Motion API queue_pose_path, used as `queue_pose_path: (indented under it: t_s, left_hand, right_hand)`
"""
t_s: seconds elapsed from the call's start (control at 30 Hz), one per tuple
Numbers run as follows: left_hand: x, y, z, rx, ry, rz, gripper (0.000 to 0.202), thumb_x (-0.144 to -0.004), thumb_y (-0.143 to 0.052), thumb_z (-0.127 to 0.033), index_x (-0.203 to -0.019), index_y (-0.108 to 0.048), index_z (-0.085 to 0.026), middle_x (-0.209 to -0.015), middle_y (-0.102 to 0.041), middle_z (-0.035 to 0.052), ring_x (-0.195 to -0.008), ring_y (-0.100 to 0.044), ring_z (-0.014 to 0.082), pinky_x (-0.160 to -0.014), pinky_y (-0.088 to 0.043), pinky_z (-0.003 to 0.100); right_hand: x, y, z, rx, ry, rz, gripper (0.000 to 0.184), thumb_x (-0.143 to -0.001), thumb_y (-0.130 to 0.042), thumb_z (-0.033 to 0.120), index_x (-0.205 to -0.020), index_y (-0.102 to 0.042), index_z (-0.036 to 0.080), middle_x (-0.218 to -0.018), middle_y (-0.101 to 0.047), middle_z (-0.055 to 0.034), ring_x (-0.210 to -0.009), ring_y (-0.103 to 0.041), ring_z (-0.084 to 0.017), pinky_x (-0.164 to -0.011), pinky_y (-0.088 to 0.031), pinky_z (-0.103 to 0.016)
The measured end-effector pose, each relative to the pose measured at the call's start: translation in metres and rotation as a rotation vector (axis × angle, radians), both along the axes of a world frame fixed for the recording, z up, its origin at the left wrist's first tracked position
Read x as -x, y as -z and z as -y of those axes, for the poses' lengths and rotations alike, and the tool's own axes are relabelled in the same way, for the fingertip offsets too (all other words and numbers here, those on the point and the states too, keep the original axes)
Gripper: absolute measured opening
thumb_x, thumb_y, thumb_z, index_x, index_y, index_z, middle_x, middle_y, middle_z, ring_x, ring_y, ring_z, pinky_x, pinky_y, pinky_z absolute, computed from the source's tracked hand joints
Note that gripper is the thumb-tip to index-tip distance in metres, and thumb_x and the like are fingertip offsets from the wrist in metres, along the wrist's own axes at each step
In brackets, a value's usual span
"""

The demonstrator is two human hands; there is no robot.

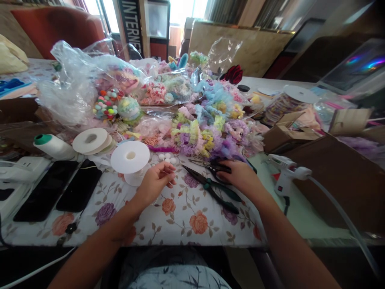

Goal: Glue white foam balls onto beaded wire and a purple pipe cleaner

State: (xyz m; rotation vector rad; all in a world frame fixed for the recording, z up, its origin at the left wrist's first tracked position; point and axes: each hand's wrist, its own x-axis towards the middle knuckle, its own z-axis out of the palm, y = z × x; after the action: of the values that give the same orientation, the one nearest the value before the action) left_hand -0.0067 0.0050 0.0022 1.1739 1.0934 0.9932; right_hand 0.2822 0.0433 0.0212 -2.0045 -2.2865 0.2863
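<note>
- Left hand [157, 180], centre, fingers curled together beside white plastic spool [130, 157].
- Right hand [240, 176], fingers closed on black metal scissors [207, 165].
- Floral tablecloth [186, 218] bare toward lower edge.

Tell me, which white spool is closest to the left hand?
The upright empty spool with the round top flange, right beside the left hand; the flat reel and the green-capped thread cone lie farther left.
</note>
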Motion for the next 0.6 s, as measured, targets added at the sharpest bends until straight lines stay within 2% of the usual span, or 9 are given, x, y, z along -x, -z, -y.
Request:
queue_pose_path:
  t_s: [0.07,0.13,0.23,0.3,0.37,0.47,0.6]
  left_hand:
    - [0.0,-0.001,-0.001,0.04,-0.01,0.057,0.02,-0.074,-0.073,-0.029,-0.087,-0.064,-0.016,-0.072,-0.062,-0.0002,-0.062,-0.061,0.0119,-0.058,-0.051,0.024]
    - [0.001,-0.001,-0.001,0.081,-0.028,0.098,0.021,-0.071,-0.077,-0.029,-0.084,-0.067,-0.016,-0.072,-0.065,0.0008,-0.063,-0.059,0.0109,-0.06,-0.049,0.023]
    - [0.0,-0.001,-0.002,0.143,-0.054,0.138,0.024,-0.066,-0.081,-0.029,-0.082,-0.07,-0.015,-0.071,-0.069,0.0021,-0.064,-0.061,0.0119,-0.064,-0.049,0.025]
    - [0.0,-0.002,-0.002,0.174,-0.056,0.165,0.027,-0.064,-0.083,-0.03,-0.083,-0.07,-0.015,-0.069,-0.069,0.0022,-0.063,-0.062,0.0129,-0.064,-0.051,0.026]
    - [-0.001,-0.003,-0.002,0.187,-0.05,0.187,0.03,-0.062,-0.084,-0.03,-0.085,-0.07,-0.015,-0.068,-0.069,0.0019,-0.062,-0.062,0.0135,-0.064,-0.052,0.027]
    - [-0.001,-0.002,-0.002,0.178,-0.036,0.195,0.031,-0.062,-0.084,-0.031,-0.085,-0.07,-0.015,-0.07,-0.069,0.0021,-0.063,-0.063,0.0141,-0.064,-0.053,0.027]
    - [0.001,-0.001,-0.001,0.134,0.057,0.116,0.028,-0.07,-0.079,-0.036,-0.09,-0.071,-0.017,-0.073,-0.068,0.0021,-0.061,-0.06,0.0128,-0.06,-0.05,0.026]
  right_hand:
    - [0.011,-0.003,0.008,-0.104,0.004,-0.005,0.031,-0.083,-0.062,0.029,-0.108,-0.073,0.014,-0.103,-0.074,-0.0163,-0.093,-0.068,-0.032,-0.076,-0.051,-0.038]
    - [0.028,-0.006,0.019,-0.193,-0.026,-0.172,0.024,-0.086,-0.06,0.029,-0.101,-0.073,0.016,-0.095,-0.075,-0.013,-0.087,-0.069,-0.028,-0.076,-0.052,-0.037]
    - [0.059,-0.01,0.034,-0.169,-0.195,-0.545,0.018,-0.087,-0.062,0.029,-0.099,-0.072,0.02,-0.089,-0.075,-0.0071,-0.079,-0.069,-0.022,-0.074,-0.054,-0.032]
    - [0.079,-0.009,0.04,-0.146,-0.326,-0.678,0.02,-0.088,-0.062,0.029,-0.104,-0.071,0.022,-0.092,-0.074,-0.0061,-0.079,-0.069,-0.019,-0.073,-0.054,-0.03]
    - [0.094,-0.006,0.042,-0.177,-0.4,-0.744,0.019,-0.089,-0.061,0.026,-0.105,-0.071,0.022,-0.093,-0.073,-0.006,-0.08,-0.068,-0.018,-0.073,-0.053,-0.028]
    - [0.105,0.0,0.039,-0.22,-0.445,-0.827,0.014,-0.09,-0.06,0.024,-0.095,-0.073,0.021,-0.087,-0.072,-0.0051,-0.078,-0.067,-0.016,-0.072,-0.053,-0.026]
    - [0.106,0.005,0.036,-0.226,-0.402,-0.843,0.013,-0.091,-0.059,0.023,-0.087,-0.071,0.02,-0.082,-0.07,-0.0048,-0.076,-0.066,-0.016,-0.07,-0.052,-0.026]
